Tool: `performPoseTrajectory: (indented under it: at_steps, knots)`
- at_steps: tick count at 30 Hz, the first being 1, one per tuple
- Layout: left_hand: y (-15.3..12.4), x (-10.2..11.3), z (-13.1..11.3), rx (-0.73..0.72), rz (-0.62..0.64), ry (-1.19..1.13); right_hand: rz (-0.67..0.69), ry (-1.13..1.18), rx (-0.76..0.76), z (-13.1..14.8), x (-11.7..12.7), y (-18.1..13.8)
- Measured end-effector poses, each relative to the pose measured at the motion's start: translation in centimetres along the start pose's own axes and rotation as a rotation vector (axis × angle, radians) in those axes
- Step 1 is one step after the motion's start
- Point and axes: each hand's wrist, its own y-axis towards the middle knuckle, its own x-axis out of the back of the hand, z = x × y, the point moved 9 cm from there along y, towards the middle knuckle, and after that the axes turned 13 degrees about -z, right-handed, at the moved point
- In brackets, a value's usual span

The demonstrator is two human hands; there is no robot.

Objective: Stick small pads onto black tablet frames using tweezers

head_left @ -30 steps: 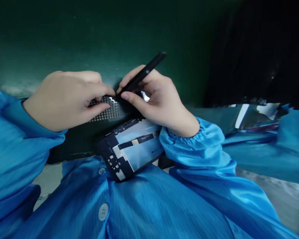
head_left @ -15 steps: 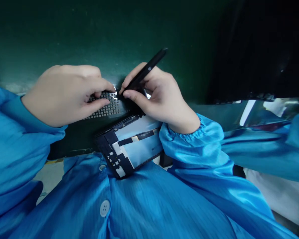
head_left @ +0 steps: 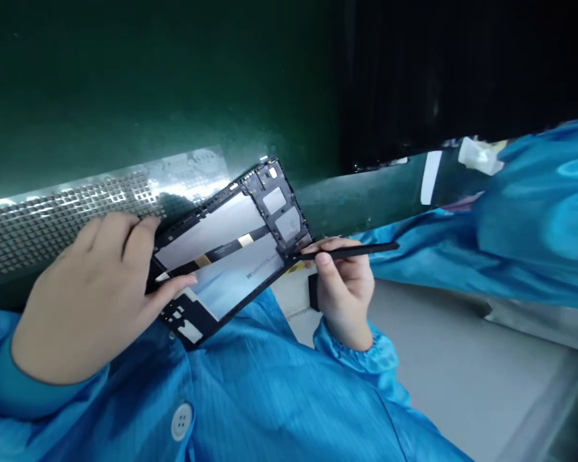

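An opened tablet or phone frame (head_left: 236, 237) is tilted above my lap, its inner side facing me, with silvery panels and a dark flex strip across the middle. My left hand (head_left: 91, 295) grips its left end, thumb over the face and fingers at the far edge, partly hidden. In a pinch, my right hand (head_left: 341, 276) holds slim black tweezers (head_left: 361, 251). Their tip is at the frame's right edge, near the lower corner of the black bracket; whether it carries anything is too small to tell. Behind my left fingers lies a clear sheet with small square pads (head_left: 77, 221).
The green tabletop (head_left: 173, 83) stretches behind the frame. A large black object (head_left: 462, 70) occupies the back right. Another person's blue sleeve (head_left: 534, 224) reaches in at the right, near a white strip (head_left: 430, 178). Pale floor (head_left: 453, 359) shows below.
My left hand has left the pad sheet and now grips the frame, which is raised and turned. My right hand has moved down and right, bringing the tweezers from the sheet to the frame.
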Motion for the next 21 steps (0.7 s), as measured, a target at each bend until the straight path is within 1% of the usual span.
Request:
performPoseTrajectory:
  at_steps: [3,6,10,12,15,16,17,18,19,20,21]
  knots:
    - [0.4,-0.3,0.3,0.000,0.017,-0.016,-0.019,0.022,0.055,-0.3,-0.3,-0.9]
    - [0.4,-0.6,0.8,-0.001,0.010,-0.033,0.005,0.030,0.093,0.0,-0.6,-1.1]
    - [-0.1,-0.5,1.6,0.043,-0.100,-0.121,0.039,-0.020,0.122,0.4,-0.9,-1.0]
    - [-0.4,-0.5,1.7,0.048,-0.141,-0.127,0.053,-0.073,0.159,0.7,-1.1,-1.1]
    - [-0.3,-0.3,1.3,0.007,-0.159,-0.082,0.109,-0.197,0.306,1.9,-1.6,-1.5]
    - [-0.2,-0.2,1.1,-0.015,-0.169,-0.064,0.114,-0.242,0.367,2.3,-1.5,-1.7]
    - [-0.1,0.0,0.9,-0.038,-0.181,-0.047,0.086,-0.277,0.413,2.6,-1.1,-1.8]
    - [0.0,0.2,0.6,-0.061,-0.194,-0.038,0.032,-0.298,0.424,2.7,-0.3,-1.8]
    - [0.1,0.4,0.2,-0.085,-0.212,-0.041,-0.021,-0.306,0.397,2.5,0.6,-1.8]
    - [0.1,0.6,-0.2,-0.102,-0.233,-0.055,-0.047,-0.308,0.338,2.0,1.4,-1.9]
    - [0.0,0.8,-0.7,-0.112,-0.257,-0.072,-0.026,-0.309,0.258,1.3,1.6,-2.2]
